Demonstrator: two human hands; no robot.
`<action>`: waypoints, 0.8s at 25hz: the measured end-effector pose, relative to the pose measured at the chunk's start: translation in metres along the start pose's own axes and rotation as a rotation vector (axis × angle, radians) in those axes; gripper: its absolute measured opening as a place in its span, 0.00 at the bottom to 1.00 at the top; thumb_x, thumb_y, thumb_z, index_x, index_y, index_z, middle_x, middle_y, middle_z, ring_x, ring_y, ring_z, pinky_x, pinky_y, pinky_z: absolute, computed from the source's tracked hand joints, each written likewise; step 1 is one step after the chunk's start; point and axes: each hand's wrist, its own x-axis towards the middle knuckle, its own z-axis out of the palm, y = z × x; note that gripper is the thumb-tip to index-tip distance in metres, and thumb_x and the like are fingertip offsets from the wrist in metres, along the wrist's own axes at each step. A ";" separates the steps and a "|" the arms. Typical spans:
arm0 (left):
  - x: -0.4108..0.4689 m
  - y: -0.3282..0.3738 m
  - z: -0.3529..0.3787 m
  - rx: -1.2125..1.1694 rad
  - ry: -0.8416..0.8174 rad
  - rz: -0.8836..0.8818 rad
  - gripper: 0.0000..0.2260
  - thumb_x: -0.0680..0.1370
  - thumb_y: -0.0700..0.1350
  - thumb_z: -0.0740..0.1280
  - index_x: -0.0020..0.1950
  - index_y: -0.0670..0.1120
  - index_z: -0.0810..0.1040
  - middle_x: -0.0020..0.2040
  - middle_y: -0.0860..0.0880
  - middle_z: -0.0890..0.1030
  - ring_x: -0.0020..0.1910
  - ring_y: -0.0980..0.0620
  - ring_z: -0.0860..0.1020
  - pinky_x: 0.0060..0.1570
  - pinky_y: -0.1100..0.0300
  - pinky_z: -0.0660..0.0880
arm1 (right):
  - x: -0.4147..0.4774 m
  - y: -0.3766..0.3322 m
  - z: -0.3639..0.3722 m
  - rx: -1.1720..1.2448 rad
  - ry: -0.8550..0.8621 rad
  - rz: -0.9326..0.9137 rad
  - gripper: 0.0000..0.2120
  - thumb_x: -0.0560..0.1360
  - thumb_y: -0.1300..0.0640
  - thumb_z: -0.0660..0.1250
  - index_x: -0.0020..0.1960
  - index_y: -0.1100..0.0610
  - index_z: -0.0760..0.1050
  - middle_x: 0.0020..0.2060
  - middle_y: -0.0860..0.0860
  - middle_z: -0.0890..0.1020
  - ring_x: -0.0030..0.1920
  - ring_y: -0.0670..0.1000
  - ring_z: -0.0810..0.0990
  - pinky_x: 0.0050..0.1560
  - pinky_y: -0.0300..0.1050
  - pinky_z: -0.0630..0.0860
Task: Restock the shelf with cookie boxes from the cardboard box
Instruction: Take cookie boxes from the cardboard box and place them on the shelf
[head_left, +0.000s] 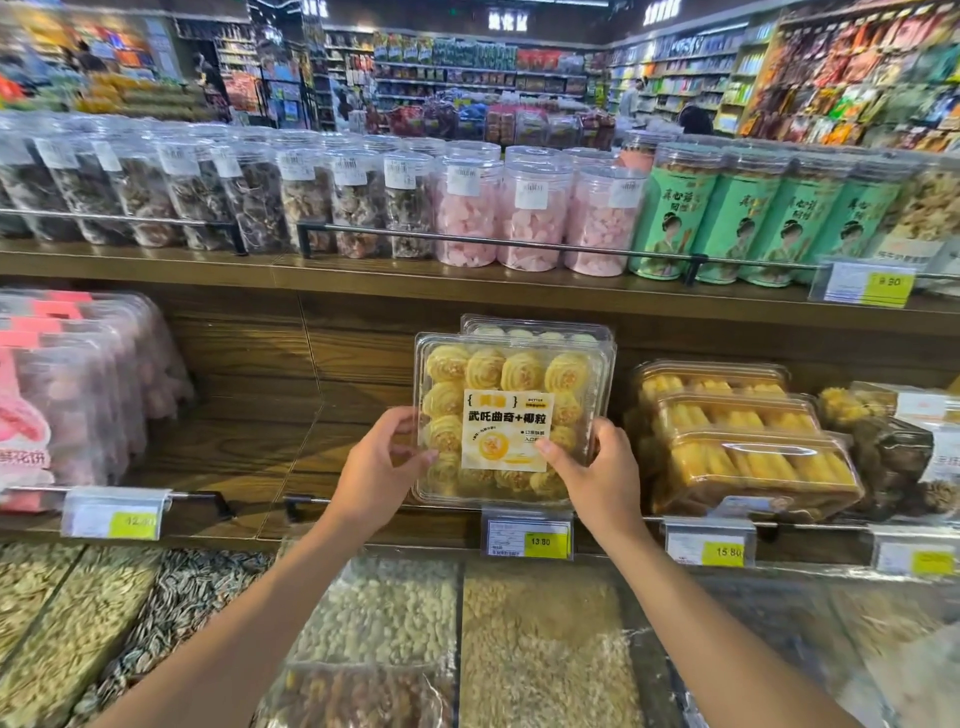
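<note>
Clear thin-wall plastic cookie box (511, 415), square w/ rounded corners, ribbed yellow swirl cookies in rows under a matte paper label, stands upright on the wood-grain middle shelf (249, 441) just in front of a second identical box (537, 328), above the 13.80 price tag (527, 538); cardboard box not in view. Left hand (382, 460) and right hand (597, 467) each clamp a lower side edge, thumbs on the front face, other fingers curled behind. Clamshell prob. slick and flexy, so use light even pressure, seat the base behind the front rail (311, 500), push flush vs. the back box, square to the stick-biscuit packs (748, 452) at right, then let go.
</note>
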 end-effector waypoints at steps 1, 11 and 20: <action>0.001 0.002 -0.001 0.000 0.002 -0.002 0.21 0.78 0.45 0.75 0.69 0.56 0.74 0.59 0.62 0.81 0.53 0.59 0.82 0.47 0.64 0.79 | 0.002 0.001 -0.001 0.010 0.016 -0.007 0.25 0.70 0.43 0.78 0.61 0.51 0.73 0.52 0.44 0.79 0.50 0.42 0.80 0.45 0.33 0.76; 0.007 0.016 -0.005 0.019 -0.006 0.012 0.17 0.78 0.43 0.74 0.62 0.55 0.73 0.54 0.61 0.81 0.53 0.62 0.81 0.44 0.65 0.80 | 0.009 -0.001 -0.011 -0.085 0.069 -0.061 0.24 0.68 0.45 0.80 0.49 0.55 0.69 0.38 0.45 0.74 0.37 0.42 0.74 0.33 0.33 0.69; -0.001 -0.005 -0.003 0.026 0.009 0.017 0.15 0.77 0.44 0.76 0.56 0.55 0.72 0.57 0.56 0.82 0.57 0.58 0.81 0.51 0.58 0.81 | -0.001 0.013 -0.011 -0.037 0.037 -0.152 0.22 0.69 0.46 0.79 0.49 0.52 0.68 0.44 0.43 0.75 0.50 0.37 0.75 0.43 0.29 0.69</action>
